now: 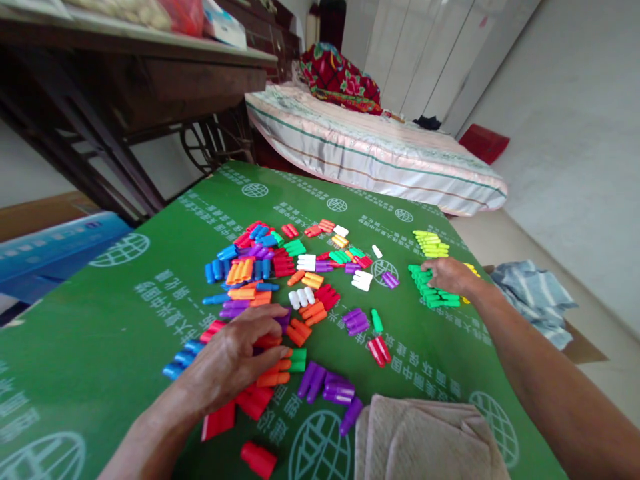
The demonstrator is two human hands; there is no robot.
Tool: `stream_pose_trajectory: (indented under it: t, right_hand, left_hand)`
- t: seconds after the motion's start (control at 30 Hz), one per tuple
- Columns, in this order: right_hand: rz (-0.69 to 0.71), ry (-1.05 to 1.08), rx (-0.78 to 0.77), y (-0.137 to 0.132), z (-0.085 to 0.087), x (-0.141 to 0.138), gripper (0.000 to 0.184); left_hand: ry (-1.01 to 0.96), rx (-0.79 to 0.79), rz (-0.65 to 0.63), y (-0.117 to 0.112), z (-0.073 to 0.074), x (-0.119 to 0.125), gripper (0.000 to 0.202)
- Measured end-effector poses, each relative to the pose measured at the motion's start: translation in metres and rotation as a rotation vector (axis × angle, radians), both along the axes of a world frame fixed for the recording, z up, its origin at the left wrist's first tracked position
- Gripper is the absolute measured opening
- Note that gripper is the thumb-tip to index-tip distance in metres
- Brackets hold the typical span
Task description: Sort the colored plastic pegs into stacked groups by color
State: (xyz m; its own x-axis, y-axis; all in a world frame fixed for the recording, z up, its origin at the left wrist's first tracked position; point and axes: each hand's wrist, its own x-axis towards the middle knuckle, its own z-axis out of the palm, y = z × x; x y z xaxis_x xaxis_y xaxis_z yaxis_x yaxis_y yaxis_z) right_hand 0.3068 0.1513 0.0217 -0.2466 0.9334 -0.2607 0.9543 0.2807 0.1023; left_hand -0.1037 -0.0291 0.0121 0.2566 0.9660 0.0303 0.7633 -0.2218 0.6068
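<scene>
Small coloured plastic pieces shaped like marker caps, many side by side in short rows, lie on a green board. My left hand [244,340] rests over the near left of the mixed pile, thumb and forefinger apart, beside orange caps [274,375] and a purple cap [284,320]. At the right, my right hand [450,275] has its fingers pinched at the green caps [435,297], which lie in a row group; its fingertips partly hide what they grip. Yellow-green caps [431,244] lie just beyond, and yellow caps [471,272] show behind the wrist.
The green board [175,280] bears white print. A folded beige cloth [425,440] lies at its near edge. Purple caps [340,389] and a red cap [259,460] lie nearby. Beyond stand a bed [375,147] and, at left, a sewing-machine table [150,87].
</scene>
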Motion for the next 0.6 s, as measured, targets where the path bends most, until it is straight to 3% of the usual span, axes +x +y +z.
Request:
stream_pose_trajectory:
  t: [0.6]
  right_hand:
    - [-0.039,-0.063,0.013,-0.0023,0.0016,0.0020,0.035]
  left_hand:
    - [-0.006,-0.033,-0.005,-0.0001,0.0040,0.0021,0.028]
